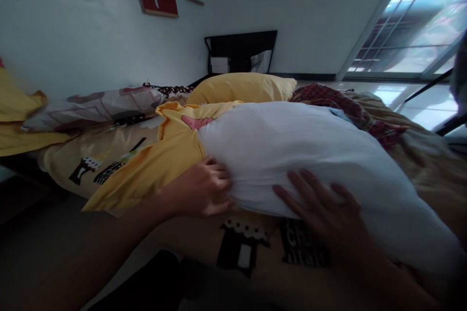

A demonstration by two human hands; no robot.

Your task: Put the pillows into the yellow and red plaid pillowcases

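Observation:
A plump white pillow [321,143] lies across the bed, its left end inside a yellow pillowcase [175,155] with a pink print. The rest of the pillow is bare. At the case's opening, my left hand [204,187] has its fingers curled closed on the yellow cloth, against the pillow's near side. My right hand [324,204] rests open on the bare white part, fingers spread over its front edge. The left part of the pillowcase lies flat and slack.
Beneath is a tan printed bed sheet [197,238]. Behind the pillow lies another yellow pillow [244,87]; a checked pale pillow [98,107] is at left. A dark red plaid cloth [328,99] lies at right. A black desk [241,46] stands by the far wall.

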